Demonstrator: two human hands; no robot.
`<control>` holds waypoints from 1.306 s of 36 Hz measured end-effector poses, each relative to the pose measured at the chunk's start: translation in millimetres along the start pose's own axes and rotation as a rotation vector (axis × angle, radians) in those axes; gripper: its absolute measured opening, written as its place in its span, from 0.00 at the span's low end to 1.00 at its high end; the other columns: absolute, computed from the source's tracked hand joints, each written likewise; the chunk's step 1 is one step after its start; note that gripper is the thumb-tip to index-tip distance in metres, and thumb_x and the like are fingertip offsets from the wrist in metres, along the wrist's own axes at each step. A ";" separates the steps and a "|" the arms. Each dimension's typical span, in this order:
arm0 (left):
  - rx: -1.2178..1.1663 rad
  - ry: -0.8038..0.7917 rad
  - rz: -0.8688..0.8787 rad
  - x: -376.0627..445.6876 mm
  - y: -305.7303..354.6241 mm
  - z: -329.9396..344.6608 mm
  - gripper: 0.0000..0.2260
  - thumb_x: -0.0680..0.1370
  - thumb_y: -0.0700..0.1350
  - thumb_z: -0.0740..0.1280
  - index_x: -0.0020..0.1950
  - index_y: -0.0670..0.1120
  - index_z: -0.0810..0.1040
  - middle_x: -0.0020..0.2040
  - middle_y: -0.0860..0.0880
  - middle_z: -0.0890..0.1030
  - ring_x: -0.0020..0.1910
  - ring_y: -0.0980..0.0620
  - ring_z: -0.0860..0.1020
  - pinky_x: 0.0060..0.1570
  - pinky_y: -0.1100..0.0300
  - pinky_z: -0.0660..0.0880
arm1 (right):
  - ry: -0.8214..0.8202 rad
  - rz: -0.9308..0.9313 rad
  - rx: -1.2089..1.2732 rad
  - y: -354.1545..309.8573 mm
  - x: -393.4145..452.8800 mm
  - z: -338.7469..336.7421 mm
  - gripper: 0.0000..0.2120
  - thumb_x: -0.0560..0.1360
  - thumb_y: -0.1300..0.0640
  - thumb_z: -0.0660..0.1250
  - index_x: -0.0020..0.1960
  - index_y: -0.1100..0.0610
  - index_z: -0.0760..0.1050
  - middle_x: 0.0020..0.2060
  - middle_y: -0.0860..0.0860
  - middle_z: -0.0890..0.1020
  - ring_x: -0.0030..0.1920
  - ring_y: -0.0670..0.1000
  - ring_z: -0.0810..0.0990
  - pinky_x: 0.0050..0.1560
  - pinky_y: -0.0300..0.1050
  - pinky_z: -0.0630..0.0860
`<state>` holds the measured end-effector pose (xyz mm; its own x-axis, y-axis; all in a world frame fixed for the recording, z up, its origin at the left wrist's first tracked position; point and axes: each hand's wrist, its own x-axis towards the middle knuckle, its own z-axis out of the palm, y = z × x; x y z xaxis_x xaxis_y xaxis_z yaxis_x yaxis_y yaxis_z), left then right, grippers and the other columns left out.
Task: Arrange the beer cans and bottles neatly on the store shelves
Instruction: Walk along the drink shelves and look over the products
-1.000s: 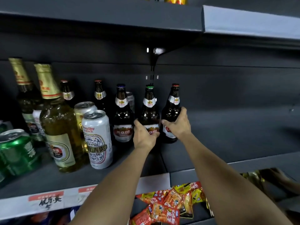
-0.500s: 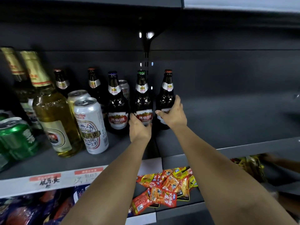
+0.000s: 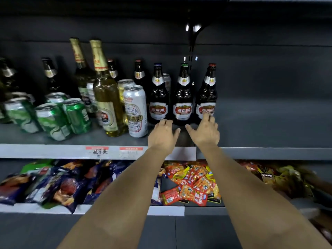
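Note:
Three dark beer bottles with red labels stand upright in a row on the grey shelf (image 3: 269, 139): a left bottle (image 3: 158, 97), a middle bottle (image 3: 183, 99) and a right bottle (image 3: 206, 97). My left hand (image 3: 164, 135) hovers open just in front of the left and middle bottles, holding nothing. My right hand (image 3: 204, 131) is open too, its fingertips at the right bottle's label. A white can (image 3: 135, 110) and a tall clear golden bottle (image 3: 106, 97) stand to the left. Several green cans (image 3: 53, 119) stand further left.
More dark bottles and cans stand behind, toward the back wall. A bracket (image 3: 192, 42) runs down the back panel above the middle bottle. The shelf below holds snack packets (image 3: 194, 184). Bare shelf stretches right of the right bottle.
Both hands let go of the middle and right bottles and drew back toward the shelf's front edge. The view swung left and down, showing more cans and the snack shelf.

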<state>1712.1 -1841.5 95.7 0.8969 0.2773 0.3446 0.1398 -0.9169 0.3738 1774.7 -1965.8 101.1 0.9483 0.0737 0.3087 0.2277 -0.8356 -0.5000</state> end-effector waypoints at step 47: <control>0.500 -0.012 -1.148 -492.0 -528.5 -306.8 0.21 0.81 0.58 0.54 0.67 0.47 0.72 0.65 0.44 0.74 0.66 0.44 0.69 0.59 0.53 0.69 | -0.957 -1.206 -0.066 -530.6 -481.8 265.9 0.34 0.77 0.42 0.63 0.77 0.54 0.54 0.74 0.53 0.62 0.71 0.58 0.64 0.64 0.54 0.67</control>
<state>1068.2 -1405.2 -7.2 0.1554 0.9874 0.0281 0.9839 -0.1573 0.0845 1255.7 -1413.1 2.5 0.0022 0.9900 -0.1411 0.9530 -0.0448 -0.2997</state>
